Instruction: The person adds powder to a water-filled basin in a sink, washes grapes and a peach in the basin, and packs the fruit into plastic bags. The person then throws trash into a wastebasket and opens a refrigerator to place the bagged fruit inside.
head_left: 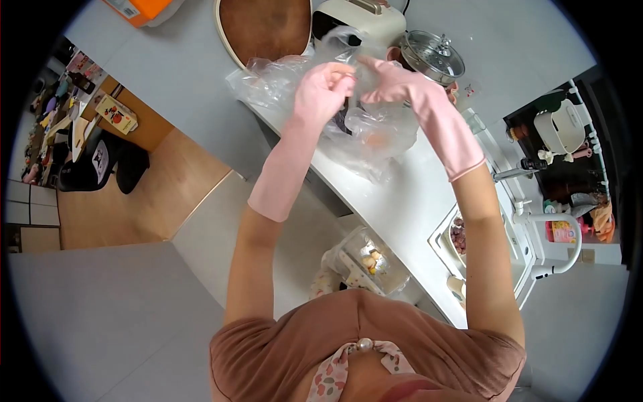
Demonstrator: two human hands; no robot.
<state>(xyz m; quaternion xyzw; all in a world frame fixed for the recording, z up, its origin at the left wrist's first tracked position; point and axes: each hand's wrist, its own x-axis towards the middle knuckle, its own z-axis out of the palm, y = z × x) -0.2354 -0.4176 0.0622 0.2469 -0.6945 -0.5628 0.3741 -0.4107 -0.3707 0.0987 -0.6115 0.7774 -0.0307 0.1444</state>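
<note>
Loosely crumpled, a clear plastic bag spreads over the white countertop. Above it, the pink-gloved left hand curls its fingers inward; whether they pinch the film, I cannot tell. Close by, the gloved right hand is spread open. Beyond stand a cream appliance and a glass-lidded pot.

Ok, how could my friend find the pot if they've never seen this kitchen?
Start at the long white counter and follow it toward its far end, past the crinkly clear plastic. There, just past the pink-gloved right hand and right of the cream appliance, sits the pot. Look for its round, see-through lid with a shiny knob, unlike the boxy, solid-topped appliance.
</note>
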